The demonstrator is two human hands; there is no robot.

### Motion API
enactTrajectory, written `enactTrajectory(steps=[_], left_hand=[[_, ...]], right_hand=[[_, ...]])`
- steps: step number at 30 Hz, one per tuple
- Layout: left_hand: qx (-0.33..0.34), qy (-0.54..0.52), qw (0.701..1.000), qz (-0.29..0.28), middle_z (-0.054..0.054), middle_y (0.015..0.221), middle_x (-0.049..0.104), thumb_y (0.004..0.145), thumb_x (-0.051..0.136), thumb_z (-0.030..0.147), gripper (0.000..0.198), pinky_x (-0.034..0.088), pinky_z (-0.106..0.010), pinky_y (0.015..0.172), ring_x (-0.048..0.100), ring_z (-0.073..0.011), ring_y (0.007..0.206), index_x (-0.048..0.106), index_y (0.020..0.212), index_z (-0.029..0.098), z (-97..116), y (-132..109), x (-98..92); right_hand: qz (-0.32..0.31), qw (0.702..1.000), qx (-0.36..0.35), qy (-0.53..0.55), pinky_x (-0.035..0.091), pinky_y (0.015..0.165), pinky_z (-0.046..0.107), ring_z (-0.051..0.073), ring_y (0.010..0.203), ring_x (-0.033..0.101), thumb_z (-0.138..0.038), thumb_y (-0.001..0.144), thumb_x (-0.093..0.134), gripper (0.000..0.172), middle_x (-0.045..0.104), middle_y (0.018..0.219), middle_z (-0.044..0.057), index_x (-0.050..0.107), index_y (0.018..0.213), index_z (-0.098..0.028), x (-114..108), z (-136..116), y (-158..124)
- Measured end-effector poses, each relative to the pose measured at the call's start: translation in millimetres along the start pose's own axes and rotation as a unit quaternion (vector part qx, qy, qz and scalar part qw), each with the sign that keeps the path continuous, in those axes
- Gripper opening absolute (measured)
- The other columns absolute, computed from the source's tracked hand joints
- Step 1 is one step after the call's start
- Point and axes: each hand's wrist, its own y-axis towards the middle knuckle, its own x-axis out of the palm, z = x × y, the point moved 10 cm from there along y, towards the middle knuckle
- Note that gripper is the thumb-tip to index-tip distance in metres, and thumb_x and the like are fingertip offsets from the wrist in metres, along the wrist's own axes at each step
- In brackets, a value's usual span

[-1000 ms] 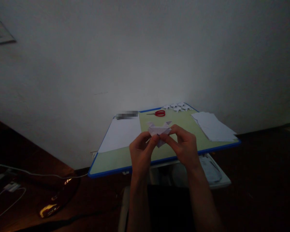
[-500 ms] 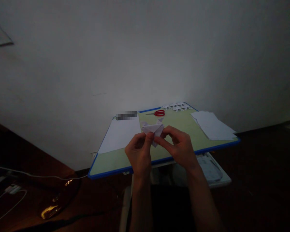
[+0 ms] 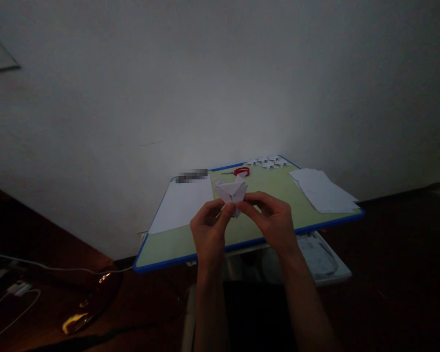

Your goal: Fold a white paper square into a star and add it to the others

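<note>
A small white folded-paper figure [image 3: 231, 189] is held up above the near half of the table, its pointed flaps sticking up. My left hand [image 3: 209, 227] pinches its lower left side between thumb and fingers. From the other side, my right hand [image 3: 273, 220] grips the lower right side the same way. The thumbs almost meet at the bottom of the paper, and the fingertips behind it are hidden. Just beyond the figure lie red-handled scissors [image 3: 242, 171], partly covered by one of its flaps.
The green table [image 3: 168, 249] has a blue rim and stands against a wall. Several folded white paper pieces [image 3: 269, 162] sit at its back edge. White sheets [image 3: 320, 191] are stacked on the right; another sheet [image 3: 185, 203] lies left. An open drawer [image 3: 333, 269] juts out below.
The paper figure has tilted and risen slightly, so its front faces me more and a flap now overlaps the scissors. Both thumbs have shifted together at its lower middle.
</note>
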Motion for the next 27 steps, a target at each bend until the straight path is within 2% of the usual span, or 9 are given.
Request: enactTrajectory(steps=[4, 7, 12, 17, 19, 22, 27], left_hand=[[0.033, 0.003, 0.998, 0.049, -0.002, 0.079, 0.08, 0.076, 0.094, 0.031, 0.02, 0.058, -0.022, 0.067, 0.071, -0.0125, 0.069, 0.082, 0.087, 0.019, 6, -3, -6.7], [0.044, 0.018, 0.997, 0.062, -0.001, 0.075, 0.078, 0.077, 0.094, 0.029, 0.018, 0.058, -0.021, 0.065, 0.069, -0.0115, 0.066, 0.081, 0.085, 0.019, 11, -5, -5.6], [0.04, 0.029, 0.998, 0.045, -0.003, 0.082, 0.079, 0.079, 0.092, 0.033, 0.021, 0.061, -0.024, 0.068, 0.073, -0.0142, 0.072, 0.081, 0.09, 0.019, 12, -5, 1.3], [0.001, -0.024, 1.0, -0.01, -0.003, 0.097, 0.078, 0.081, 0.091, 0.037, 0.042, 0.063, -0.028, 0.079, 0.075, -0.0148, 0.083, 0.078, 0.12, 0.024, 5, -4, 11.8], [-0.03, -0.032, 0.999, -0.021, -0.003, 0.092, 0.077, 0.081, 0.091, 0.035, 0.037, 0.061, -0.026, 0.077, 0.073, -0.0133, 0.079, 0.078, 0.113, 0.021, 0, -5, 14.8], [-0.059, -0.04, 0.997, -0.032, -0.003, 0.076, 0.076, 0.084, 0.089, 0.037, 0.024, 0.059, -0.026, 0.072, 0.07, -0.0133, 0.071, 0.079, 0.091, 0.016, -5, -6, 19.3], [-0.017, 0.024, 1.0, -0.009, -0.002, 0.071, 0.075, 0.086, 0.086, 0.036, 0.021, 0.057, -0.025, 0.068, 0.069, -0.0137, 0.066, 0.079, 0.086, 0.016, 6, -6, 15.5]], right_hand=[[-0.046, 0.999, -0.016, 0.003, 0.058, 0.083, 0.031, 0.018, 0.089, 0.072, -0.024, 0.09, 0.08, 0.016, 0.079, 0.099, 0.001, 0.08, 0.106, -0.026, 11, -1, -2], [-0.046, 0.998, -0.032, -0.033, 0.057, 0.081, 0.032, 0.018, 0.088, 0.071, -0.024, 0.092, 0.078, 0.015, 0.079, 0.099, 0.002, 0.078, 0.107, -0.025, 12, 0, -3], [0.011, 0.997, -0.049, -0.062, 0.057, 0.082, 0.032, 0.018, 0.086, 0.07, -0.023, 0.091, 0.077, 0.011, 0.078, 0.094, 0.002, 0.077, 0.102, -0.025, 5, -2, -4], [0.08, 0.996, 0.005, 0.041, 0.062, 0.077, 0.034, 0.019, 0.082, 0.073, -0.031, 0.084, 0.085, 0.018, 0.079, 0.092, 0.003, 0.077, 0.099, -0.024, -3, 1, -3], [0.102, 0.992, 0.032, 0.06, 0.061, 0.077, 0.033, 0.019, 0.081, 0.074, -0.032, 0.078, 0.09, 0.024, 0.08, 0.089, 0.002, 0.077, 0.096, -0.024, -5, 4, -3], [0.119, 0.99, 0.055, 0.055, 0.059, 0.076, 0.033, 0.019, 0.079, 0.073, -0.032, 0.073, 0.093, 0.027, 0.079, 0.086, 0.002, 0.077, 0.093, -0.023, -8, 9, -3], [0.094, 0.992, 0.069, 0.049, 0.057, 0.074, 0.032, 0.018, 0.077, 0.072, -0.035, 0.079, 0.088, 0.022, 0.078, 0.085, 0.002, 0.076, 0.091, -0.022, -2, 12, -2]])
